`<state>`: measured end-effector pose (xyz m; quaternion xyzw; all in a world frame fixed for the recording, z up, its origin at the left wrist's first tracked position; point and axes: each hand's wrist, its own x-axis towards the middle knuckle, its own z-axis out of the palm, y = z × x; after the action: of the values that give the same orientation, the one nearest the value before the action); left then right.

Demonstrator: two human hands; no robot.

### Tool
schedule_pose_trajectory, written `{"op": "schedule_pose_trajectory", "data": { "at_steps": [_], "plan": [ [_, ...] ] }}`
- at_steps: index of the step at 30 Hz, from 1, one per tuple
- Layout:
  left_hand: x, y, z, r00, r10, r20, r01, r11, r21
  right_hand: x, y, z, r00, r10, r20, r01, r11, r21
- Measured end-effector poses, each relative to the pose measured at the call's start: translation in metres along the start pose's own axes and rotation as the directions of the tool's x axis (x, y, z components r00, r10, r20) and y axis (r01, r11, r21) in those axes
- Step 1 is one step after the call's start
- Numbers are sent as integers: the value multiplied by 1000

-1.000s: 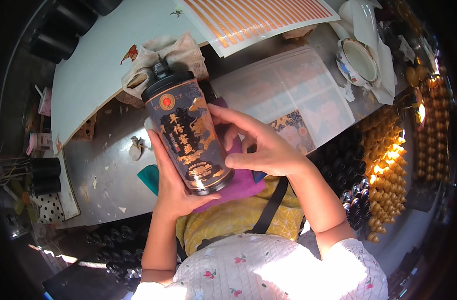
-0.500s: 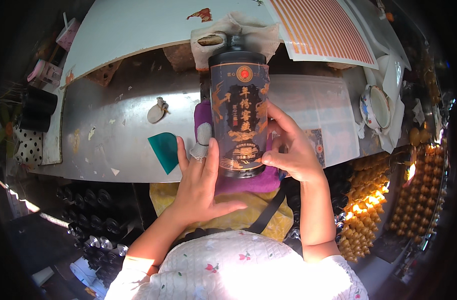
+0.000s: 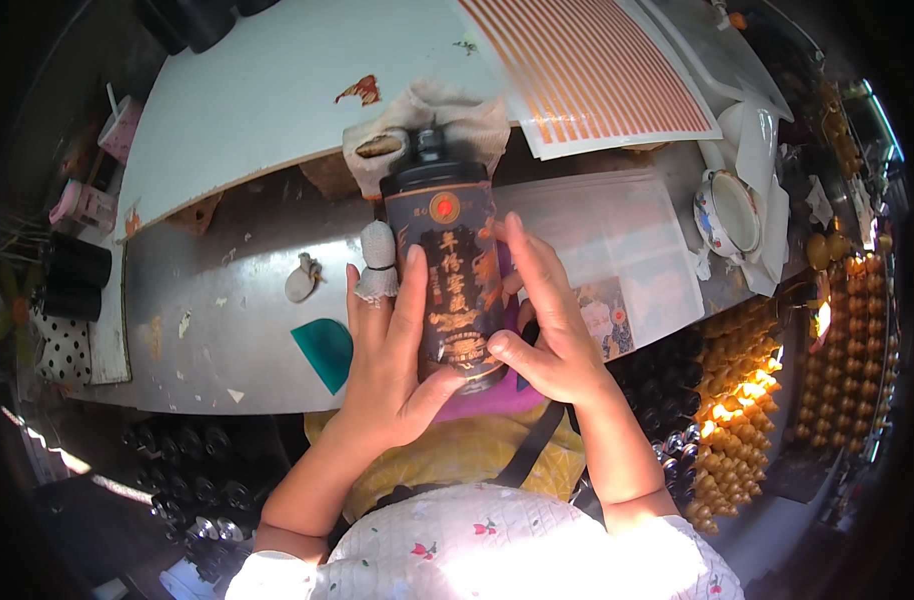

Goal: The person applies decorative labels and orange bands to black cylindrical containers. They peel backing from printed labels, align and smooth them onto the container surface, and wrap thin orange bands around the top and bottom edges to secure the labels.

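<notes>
A dark bottle (image 3: 447,270) with gold and orange decoration and a red seal lies in front of me, its neck pointing away. My left hand (image 3: 382,365) presses along its left side, index finger straight and thumb at the lower end. One left finger wears a grey cloth cover (image 3: 378,262) bound with a dark band. Against the other side, my right hand (image 3: 557,340) grips with its thumb on the front. Beyond the neck sits a bunched whitish cloth (image 3: 477,125) at the board edge. Purple cloth (image 3: 497,402) shows under the bottle's near end.
A teal scraper-like sheet (image 3: 325,352) and a small tied pouch (image 3: 303,278) lie on the metal table (image 3: 217,350). An orange-striped sheet (image 3: 607,80) covers the white board's right. An enamel bowl (image 3: 729,215) stands at right. Dark bottles (image 3: 202,445) and gold pieces (image 3: 742,420) flank me.
The bottle has shifted toward me and tilted, its neck swinging left. My left thumb has come onto its lower end, and my right fingers now lie straighter along its side.
</notes>
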<state>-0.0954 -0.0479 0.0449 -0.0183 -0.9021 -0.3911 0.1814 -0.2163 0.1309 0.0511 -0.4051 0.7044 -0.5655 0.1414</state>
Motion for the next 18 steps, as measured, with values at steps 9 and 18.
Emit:
{"op": "schedule_pose_trajectory", "data": {
  "at_steps": [9, 18],
  "plan": [
    [14, -4, 1, 983, -183, 2, 178, 951, -251, 8, -10, -2, 1000, 7, 11, -5, 984, -179],
    [21, -13, 4, 990, -139, -24, 126, 949, -289, 7, -15, 2, 999, 32, 8, -29, 966, -257]
  ]
}}
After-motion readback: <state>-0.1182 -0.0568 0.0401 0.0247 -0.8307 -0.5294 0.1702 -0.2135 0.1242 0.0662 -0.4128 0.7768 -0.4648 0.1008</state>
